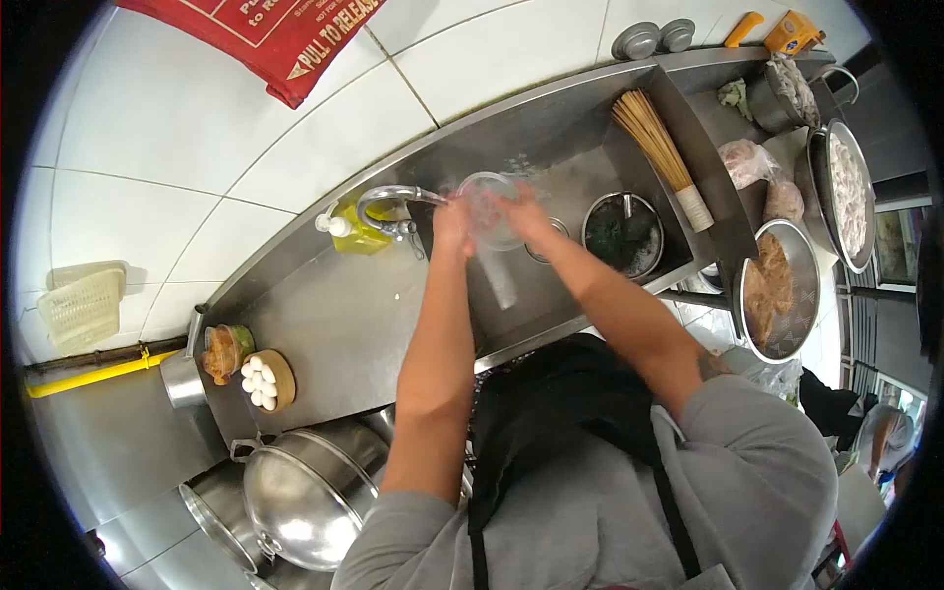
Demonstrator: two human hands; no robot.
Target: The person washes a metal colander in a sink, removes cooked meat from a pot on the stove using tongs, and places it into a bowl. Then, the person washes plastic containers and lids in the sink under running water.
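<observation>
So the clear container (491,209) is up over the sink basin (551,295), right by the end of the curved faucet (372,203). Left hand (453,227) has its fingers clamped on the container's left side. Right hand (524,213) has its fingers touching the right side, but they're blurry, so I can't tell if they're pinched or spread.

Room-wise, the metal drainboard (344,315) is wide open left of the forearms, with the soap bottle (359,232) just beside the faucet. Tighter on the right: the pot (623,234) with dark green stuff is near the right forearm, and the stick brush (664,152) leans by the basin wall.

The right hand partly covers the drain (548,239); a pale streak below the container is too smeared to read. The container's round, no obvious long axis, and I can't tell exactly where its opening points.
</observation>
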